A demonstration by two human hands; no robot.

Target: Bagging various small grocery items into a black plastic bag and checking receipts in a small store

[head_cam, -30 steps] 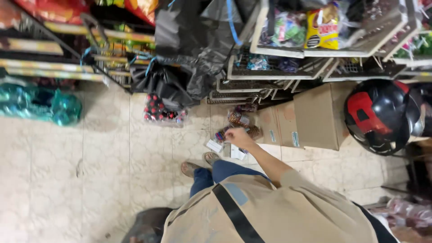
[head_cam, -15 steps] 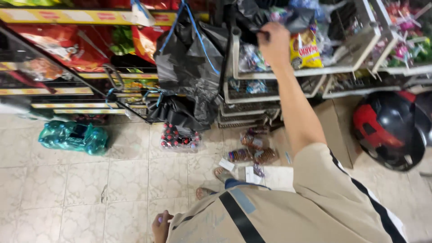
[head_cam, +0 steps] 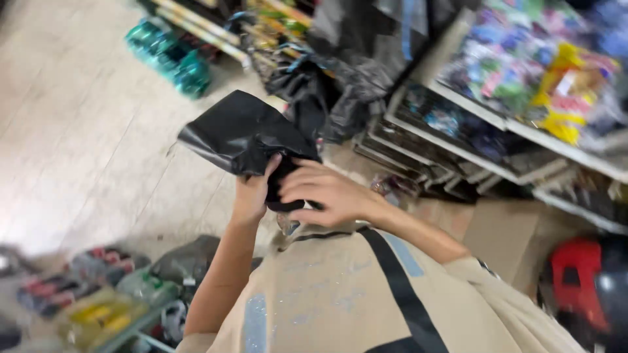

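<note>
A crumpled black plastic bag is held up in front of my chest. My left hand grips its lower edge from below, thumb over the plastic. My right hand pinches the same bunched end of the bag from the right, fingers curled around it. Both forearms rise from my tan shirt with its black shoulder strap. The whole view is blurred by motion.
More black bags hang from wire shelves of colourful packets at the right. A teal shrink-wrapped pack lies on the tiled floor at top left. Bottle packs sit lower left; cardboard boxes and a red and black helmet lower right.
My right hand came down from the hanging bags at the shelf with one black bag. My left hand came up and took hold of it too. The camera swung left.
</note>
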